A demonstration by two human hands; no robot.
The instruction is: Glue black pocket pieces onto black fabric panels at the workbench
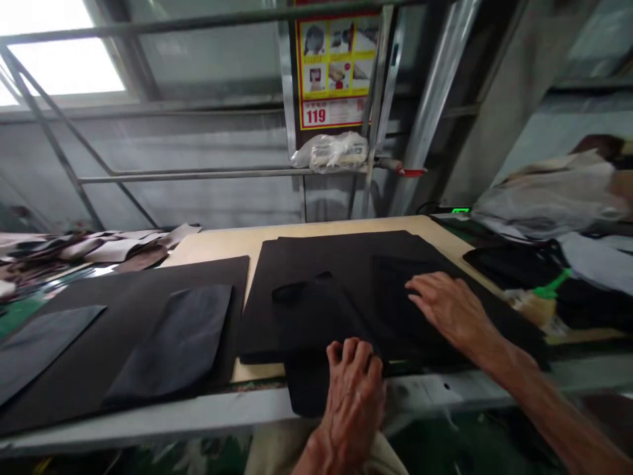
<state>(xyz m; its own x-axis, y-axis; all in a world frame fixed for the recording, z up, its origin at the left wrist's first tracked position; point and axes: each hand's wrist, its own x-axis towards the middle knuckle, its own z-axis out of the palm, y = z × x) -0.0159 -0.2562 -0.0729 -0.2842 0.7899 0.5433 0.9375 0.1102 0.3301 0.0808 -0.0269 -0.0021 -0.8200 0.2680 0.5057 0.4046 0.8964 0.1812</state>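
A black, flat, flexible piece (311, 316), like fabric or leather, lies on a stack of dark sheets (346, 247) in front of me. Its far edge curls up, and dark material hangs over the table's front edge below it. My left hand (353, 389) has its fingers curled over the near right side of that piece; the fingertips are partly hidden. To the right, my right hand (442, 307) is over another black piece (390, 284) on the same stack. Its fingers are extended, thumb slightly apart, with nothing visible in them.
On the left, two dark grey cut pieces (182, 336) lie on another dark sheet (133, 290). Scrap pieces (113, 247) are heaped behind. At the right are a brush with a green handle (554, 284), black material (583, 297) and a plastic-covered pile (554, 191). A metal rail (208, 175) crosses behind.
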